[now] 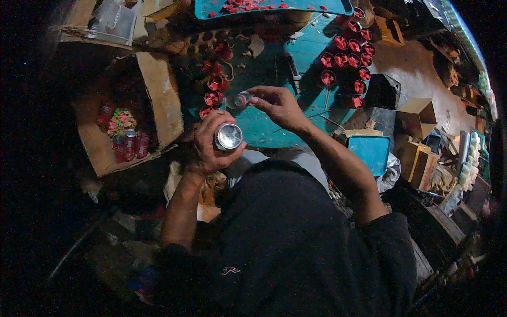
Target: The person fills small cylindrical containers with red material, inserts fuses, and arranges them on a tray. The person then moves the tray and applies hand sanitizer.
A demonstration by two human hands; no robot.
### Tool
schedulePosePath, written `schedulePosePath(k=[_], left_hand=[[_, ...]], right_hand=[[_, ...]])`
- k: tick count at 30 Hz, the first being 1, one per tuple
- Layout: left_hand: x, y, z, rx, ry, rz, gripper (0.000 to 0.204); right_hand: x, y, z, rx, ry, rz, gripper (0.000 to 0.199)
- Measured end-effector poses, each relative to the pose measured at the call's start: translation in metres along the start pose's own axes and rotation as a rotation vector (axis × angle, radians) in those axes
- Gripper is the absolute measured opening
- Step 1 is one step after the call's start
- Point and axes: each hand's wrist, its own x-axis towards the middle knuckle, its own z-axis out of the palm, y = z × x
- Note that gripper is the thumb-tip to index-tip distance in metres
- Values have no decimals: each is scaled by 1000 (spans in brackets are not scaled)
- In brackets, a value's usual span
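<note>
My left hand (205, 145) is wrapped round a metal can (228, 137), whose round silver end faces up toward me. I cannot tell whether that end is the can's base or its open inside. Just beyond it, my right hand (281, 107) pinches a small, round, see-through thing (237, 100) between thumb and fingertips; its kind is unclear. Close to my left hand, a row of round containers with red pieces (213, 99) runs away from me along the left part of the teal table (269, 134).
A blue tray of red pieces (274, 4) lies at the far edge. Several more red-filled containers (341, 59) stand at the table's right. On the left, a cardboard box (163, 100) holds red cans (130, 145) and a colourful bundle (121, 121). A blue rectangular lid or tray (368, 154) sits right.
</note>
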Motion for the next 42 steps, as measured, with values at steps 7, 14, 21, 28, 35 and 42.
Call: schedulePosePath(k=[7,14,21,28,35,42], left_hand=[[29,27,22,-57,-131,70,51],[43,32,46,44,-105,144,57],[53,58,64,203,-118,177,54],[55,65,76,252,-118,232,60],[54,67,83,301,-128,233,62],[57,72,85,281,-111,265,54]], right_hand=[[-25,-46,-17,599,-109,54,20],[-78,-77,-78,350,249,0,24],[-133,-98,-75,-769,147,-349,32],[-140,-98,-79,-796,219,-376,38],[-140,-90,-79,-769,235,-435,41],[-139,-95,-79,-784,196,-419,41]])
